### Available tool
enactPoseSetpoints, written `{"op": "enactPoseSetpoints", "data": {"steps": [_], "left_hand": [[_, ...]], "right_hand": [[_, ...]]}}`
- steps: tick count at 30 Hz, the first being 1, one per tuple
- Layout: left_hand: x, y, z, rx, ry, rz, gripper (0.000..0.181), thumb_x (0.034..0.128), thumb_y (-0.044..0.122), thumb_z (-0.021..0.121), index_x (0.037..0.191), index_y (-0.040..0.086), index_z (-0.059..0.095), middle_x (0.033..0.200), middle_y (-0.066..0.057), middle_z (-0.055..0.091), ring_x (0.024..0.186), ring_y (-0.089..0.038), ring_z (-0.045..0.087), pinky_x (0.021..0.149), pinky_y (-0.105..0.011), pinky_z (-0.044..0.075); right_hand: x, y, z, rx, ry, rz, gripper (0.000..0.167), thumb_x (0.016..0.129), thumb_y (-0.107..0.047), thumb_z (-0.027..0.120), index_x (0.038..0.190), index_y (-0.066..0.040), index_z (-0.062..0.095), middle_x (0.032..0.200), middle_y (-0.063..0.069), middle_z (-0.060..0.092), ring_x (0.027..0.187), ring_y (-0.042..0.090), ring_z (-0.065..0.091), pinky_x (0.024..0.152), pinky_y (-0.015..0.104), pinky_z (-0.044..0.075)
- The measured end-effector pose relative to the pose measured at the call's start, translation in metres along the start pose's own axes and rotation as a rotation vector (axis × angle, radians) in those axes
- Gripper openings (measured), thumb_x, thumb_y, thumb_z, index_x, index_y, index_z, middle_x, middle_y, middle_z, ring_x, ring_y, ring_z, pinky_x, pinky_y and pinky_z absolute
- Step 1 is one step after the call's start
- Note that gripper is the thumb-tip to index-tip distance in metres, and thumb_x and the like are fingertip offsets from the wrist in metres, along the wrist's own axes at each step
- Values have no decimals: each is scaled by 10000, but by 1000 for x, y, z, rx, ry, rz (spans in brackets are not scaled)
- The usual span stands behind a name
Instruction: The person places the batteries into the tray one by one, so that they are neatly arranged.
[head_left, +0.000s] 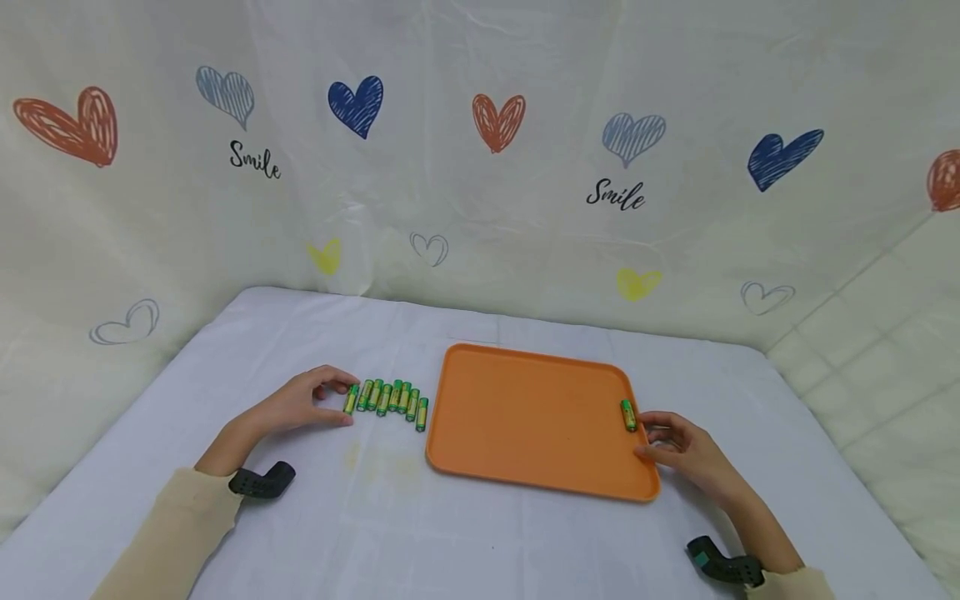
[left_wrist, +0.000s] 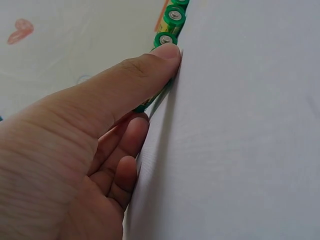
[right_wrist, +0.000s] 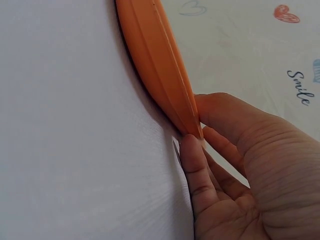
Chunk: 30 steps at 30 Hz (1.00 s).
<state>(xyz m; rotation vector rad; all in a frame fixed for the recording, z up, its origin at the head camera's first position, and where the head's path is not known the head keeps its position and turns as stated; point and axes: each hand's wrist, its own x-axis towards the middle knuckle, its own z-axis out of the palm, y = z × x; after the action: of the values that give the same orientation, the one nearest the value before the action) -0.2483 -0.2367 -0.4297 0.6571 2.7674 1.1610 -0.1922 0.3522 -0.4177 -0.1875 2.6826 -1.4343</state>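
My left hand (head_left: 311, 400) pinches a green-and-yellow battery (head_left: 351, 400) at the left end of a row, index finger at its far end and thumb at its near end. In the left wrist view, the thumb (left_wrist: 145, 70) covers most of that battery. Beside it, several more batteries (head_left: 385, 398) lie side by side in an uneven row on the cloth. At the right, my right hand (head_left: 686, 450) grips the edge of an orange tray (head_left: 532, 417), thumb over the rim. One battery (head_left: 628, 415) lies inside the tray against its right side, close to the fingertips.
A white cloth (head_left: 360, 533) covers the table. Behind it hangs a pale sheet (head_left: 540, 250) printed with hearts and "Smile". Each wrist wears a black device, one on the left (head_left: 262, 481) and one on the right (head_left: 723, 562).
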Motion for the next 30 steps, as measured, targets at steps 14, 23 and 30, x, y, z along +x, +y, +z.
{"op": "enactPoseSetpoints", "data": {"steps": [14, 23, 30], "left_hand": [[3, 7, -4, -49, 17, 10, 549, 792, 259, 827, 1232, 4, 622, 1012, -43, 666, 917, -187, 579, 764, -244, 461], [5, 16, -3, -68, 91, 67, 545, 781, 228, 837, 1224, -4, 622, 1110, -94, 650, 1009, -239, 592, 811, -257, 504], [5, 26, -5, -106, 76, 61, 562, 795, 244, 826, 1258, 19, 601, 1188, -93, 627, 1073, -268, 584, 946, -336, 490]], "right_hand": [[1, 0, 0, 5, -1, -3, 546, 892, -195, 731, 1349, -5, 500, 1163, 112, 582, 908, 52, 590, 755, 196, 495], [0, 2, -2, -10, 6, -8, 544, 894, -206, 729, 1347, -7, 503, 1135, 99, 589, 905, 43, 582, 738, 197, 485], [-2, 3, -1, -14, 4, -27, 533, 895, -204, 727, 1344, -13, 513, 1156, 114, 592, 916, 36, 584, 739, 199, 489]]}}
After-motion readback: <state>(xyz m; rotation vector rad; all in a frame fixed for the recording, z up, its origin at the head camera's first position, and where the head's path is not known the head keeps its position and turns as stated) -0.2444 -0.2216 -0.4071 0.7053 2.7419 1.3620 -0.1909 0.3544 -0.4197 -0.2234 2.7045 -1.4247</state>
